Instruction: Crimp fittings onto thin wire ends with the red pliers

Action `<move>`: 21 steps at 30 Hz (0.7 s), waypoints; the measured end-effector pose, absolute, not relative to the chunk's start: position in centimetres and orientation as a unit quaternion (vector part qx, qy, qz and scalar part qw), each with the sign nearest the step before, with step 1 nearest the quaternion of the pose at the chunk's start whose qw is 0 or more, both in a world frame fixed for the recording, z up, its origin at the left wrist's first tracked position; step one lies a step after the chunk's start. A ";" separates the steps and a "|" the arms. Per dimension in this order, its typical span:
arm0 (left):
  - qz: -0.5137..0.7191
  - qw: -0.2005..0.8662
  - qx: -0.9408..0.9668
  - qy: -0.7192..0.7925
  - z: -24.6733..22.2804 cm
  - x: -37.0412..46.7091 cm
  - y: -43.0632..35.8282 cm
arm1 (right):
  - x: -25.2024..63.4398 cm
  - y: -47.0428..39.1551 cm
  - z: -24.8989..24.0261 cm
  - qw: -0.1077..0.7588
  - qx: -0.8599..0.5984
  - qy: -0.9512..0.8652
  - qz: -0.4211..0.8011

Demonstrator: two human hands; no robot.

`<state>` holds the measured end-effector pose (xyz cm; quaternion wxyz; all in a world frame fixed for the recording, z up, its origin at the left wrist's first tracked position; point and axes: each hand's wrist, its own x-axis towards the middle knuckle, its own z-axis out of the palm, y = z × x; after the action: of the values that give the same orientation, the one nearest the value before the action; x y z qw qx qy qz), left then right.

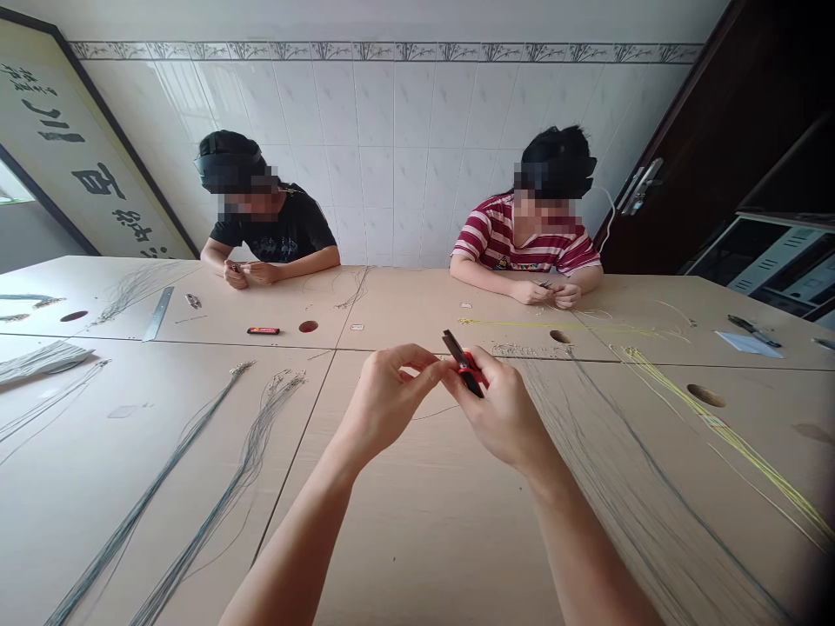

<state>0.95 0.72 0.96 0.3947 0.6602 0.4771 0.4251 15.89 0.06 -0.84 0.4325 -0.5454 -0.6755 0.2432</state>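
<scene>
My right hand (499, 404) is wrapped around small pliers (468, 372) with red and black handles, their dark metal jaws tilted up and to the left. Close beside it, my left hand (395, 396) is closed in a pinch, its fingertips meeting those of my right hand. A thin dark wire (434, 414) curves out below the fingers and seems to come from the pinch; its end is hidden there. To the left lie two bundles of grey-green wires (202, 426) (251, 456) with small metal ends. Loose grey wires (587, 469) spread out to the right of my hands.
Across the table sit two people, one in a black shirt (293, 226), one in a striped shirt (483, 230), both handling small things. A yellow wire bundle (724, 426), a metal ruler (158, 313), a red-black marker-like object (263, 330) and round table holes (705, 396) are around.
</scene>
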 end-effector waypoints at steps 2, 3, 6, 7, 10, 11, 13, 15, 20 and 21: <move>0.429 0.391 0.657 0.481 0.9 1.1 0.8 | 15.8 0.0 -0.8 0.427 -0.552 -0.682 0.220; 0.430 0.388 0.655 0.484 0.9 1.1 0.8 | 15.7 0.0 -0.8 0.427 -0.551 -0.684 0.213; 0.427 0.384 0.649 0.499 0.8 1.3 0.8 | 15.5 -0.1 -0.8 0.432 -0.544 -0.691 0.199; 0.425 0.382 0.647 0.504 0.8 1.3 0.8 | 15.4 -0.1 -0.8 0.433 -0.544 -0.692 0.196; 0.422 0.374 0.646 0.515 0.7 1.5 0.7 | 15.3 -0.1 -1.0 0.435 -0.545 -0.692 0.188; 0.423 0.372 0.645 0.517 0.7 1.5 0.7 | 15.2 -0.1 -1.0 0.436 -0.544 -0.692 0.187; 0.423 0.368 0.643 0.522 0.7 1.4 0.7 | 15.3 -0.2 -1.0 0.435 -0.541 -0.692 0.199; 0.428 0.359 0.647 0.519 0.8 1.0 0.8 | 15.6 -0.3 -0.9 0.433 -0.533 -0.692 0.224; 0.377 0.375 0.695 0.483 1.3 -0.6 1.2 | 17.0 -0.3 -0.1 0.459 -0.521 -0.686 0.217; 0.358 0.384 0.707 0.475 1.4 -0.9 1.2 | 17.2 -0.4 0.0 0.464 -0.520 -0.684 0.216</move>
<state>-0.86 1.23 1.36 0.3837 0.7065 0.4750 0.3577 17.24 -0.36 0.03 0.4641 -0.5200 -0.6837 0.2165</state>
